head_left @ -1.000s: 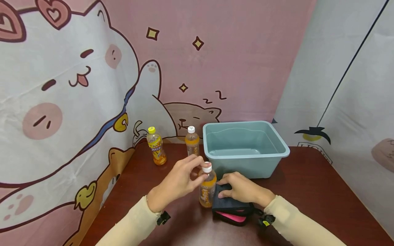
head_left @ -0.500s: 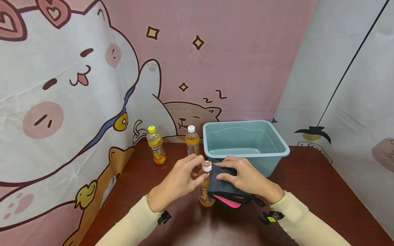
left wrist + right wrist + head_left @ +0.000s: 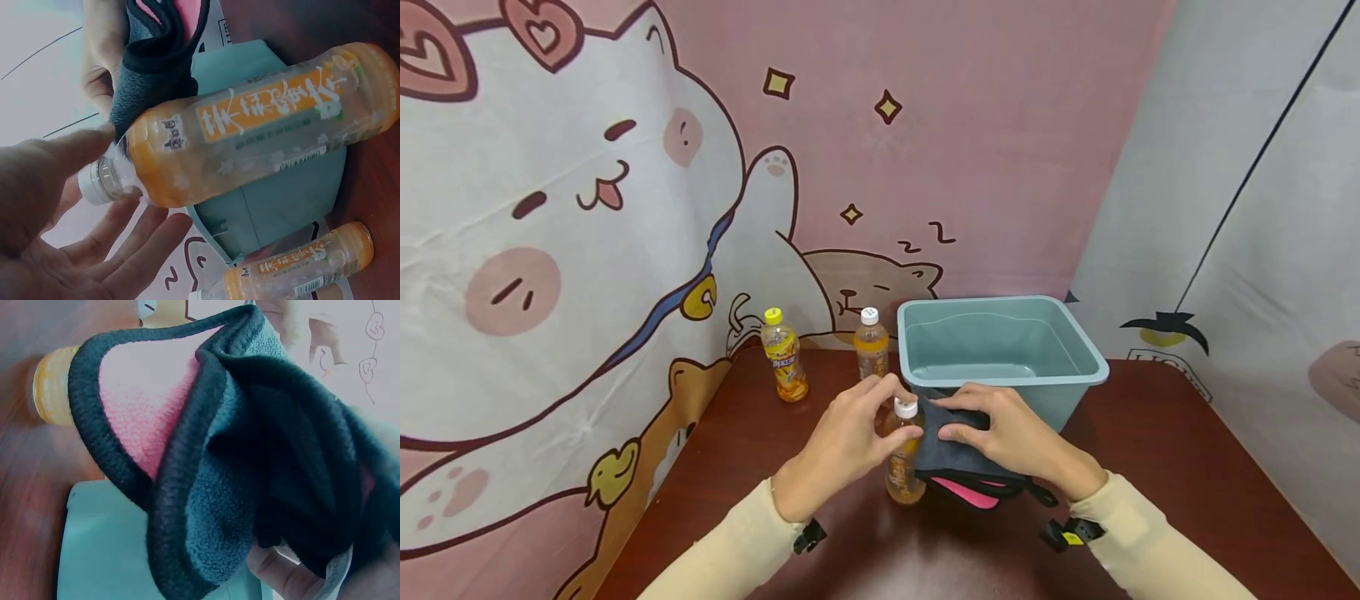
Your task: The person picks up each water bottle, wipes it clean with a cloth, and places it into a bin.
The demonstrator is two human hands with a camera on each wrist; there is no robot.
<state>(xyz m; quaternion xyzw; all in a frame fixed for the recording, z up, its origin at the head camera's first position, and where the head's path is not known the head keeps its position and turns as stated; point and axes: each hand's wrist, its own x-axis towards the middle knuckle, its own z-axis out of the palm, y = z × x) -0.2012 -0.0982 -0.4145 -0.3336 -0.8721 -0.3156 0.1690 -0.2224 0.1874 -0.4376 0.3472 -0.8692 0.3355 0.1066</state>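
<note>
An orange drink bottle (image 3: pixel 905 479) with a white cap stands upright on the table. My left hand (image 3: pixel 850 437) pinches its neck just under the cap, thumb on one side and fingers on the other, as the left wrist view of the bottle (image 3: pixel 269 119) shows. A folded dark grey cloth (image 3: pixel 951 454) with black edging and a pink inner side hangs from my right hand (image 3: pixel 1018 429), held between thumb and fingers. It lies against the bottle's right side near the shoulder. In the right wrist view the cloth (image 3: pixel 144 400) hides most of that hand.
Behind the hands stands a grey-green plastic bin (image 3: pixel 1063 402). Left of it is a second white-capped orange bottle (image 3: pixel 871 354), and farther left a yellow-capped bottle (image 3: pixel 784 362). All rest on a dark red-brown table (image 3: pixel 1157 467) before a cartoon-printed backdrop (image 3: pixel 1000 150).
My right hand has raised the cloth from the tabletop, up and slightly away from me, against the bottle. My left hand stays at the neck, its thumb shifted slightly. The view has tilted slightly.
</note>
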